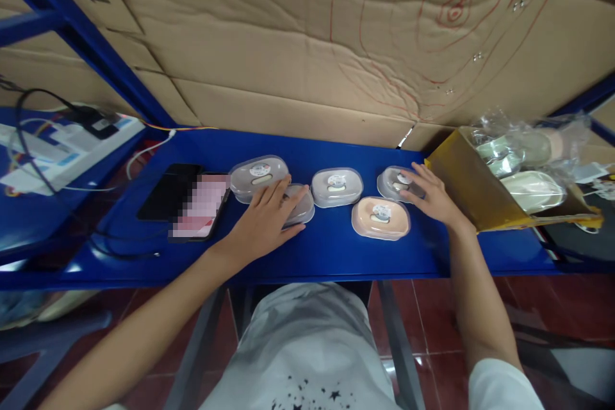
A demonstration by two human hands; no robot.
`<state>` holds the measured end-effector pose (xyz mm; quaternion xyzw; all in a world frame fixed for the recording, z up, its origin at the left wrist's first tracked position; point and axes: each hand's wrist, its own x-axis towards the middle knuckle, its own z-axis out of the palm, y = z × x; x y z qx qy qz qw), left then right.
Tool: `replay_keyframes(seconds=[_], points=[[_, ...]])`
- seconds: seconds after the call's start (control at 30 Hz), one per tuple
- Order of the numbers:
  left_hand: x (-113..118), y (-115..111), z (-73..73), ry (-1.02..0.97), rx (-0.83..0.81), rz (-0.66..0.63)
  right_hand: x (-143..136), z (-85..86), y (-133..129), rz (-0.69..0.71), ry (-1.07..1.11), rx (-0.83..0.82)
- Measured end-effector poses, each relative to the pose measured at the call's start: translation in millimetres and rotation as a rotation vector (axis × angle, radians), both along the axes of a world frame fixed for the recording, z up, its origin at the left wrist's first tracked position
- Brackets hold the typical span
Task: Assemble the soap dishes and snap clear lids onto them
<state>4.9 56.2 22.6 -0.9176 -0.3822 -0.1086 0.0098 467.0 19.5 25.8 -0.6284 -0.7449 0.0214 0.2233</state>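
Several oval lidded boxes with round stickers lie on the blue table. My left hand (266,221), fingers spread, rests over a small grey box (302,205) and reaches the edge of a larger grey box (257,174) behind it. To their right are a grey box (337,187) and, nearer the front edge, a peach box (381,218). At the right, my right hand (431,195) touches another grey box (391,183) with its fingers apart, covering that box's right side.
Two phones, one black (166,192) and one with a lit screen (199,206), lie at the left beside cables and a power strip (72,150). An open carton (490,195) of wrapped items stands at the right. Cardboard (269,32) lines the back.
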Motion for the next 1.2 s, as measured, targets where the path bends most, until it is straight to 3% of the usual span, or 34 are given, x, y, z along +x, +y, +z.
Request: replay_keyframes(seconds=[0.13, 0.27, 0.43, 0.6, 0.7, 0.8, 0.93, 1.0, 1.1, 1.2], points=[[-5, 7, 7.3, -0.086, -0.087, 0.002, 17, -5.0, 29, 0.062, -0.023, -0.082], [-2, 19, 26.7, -0.208, -0.109, 0.065, 9, -6.8, 36, -0.011, -0.137, -0.039], [26, 62, 53.5, -0.151, -0.064, 0.190, 3, -11.0, 35, -0.101, -0.171, -0.008], [68, 116, 47.6, 0.041, -0.233, 0.190, 8, -15.6, 31, -0.085, 0.033, -0.017], [83, 133, 39.5, 0.109, -0.281, 0.182, 14, -21.8, 32, -0.111, 0.133, -0.011], [91, 129, 37.2, 0.082, -0.249, 0.131, 14, -22.6, 34, -0.136, 0.097, 0.085], [100, 102, 38.2, 0.007, -0.160, -0.125, -9, -6.7, 24, -0.075, 0.114, 0.146], [105, 90, 38.5, 0.040, -0.157, -0.235, -27, 3.0, 14, 0.107, 0.162, 0.014], [113, 85, 40.4, 0.063, -0.203, -0.245, -51, 11.1, -1, 0.379, 0.141, -0.246], [116, 92, 42.8, -0.009, -0.286, -0.182, -63, 12.4, -10, 0.453, 0.081, -0.359]])
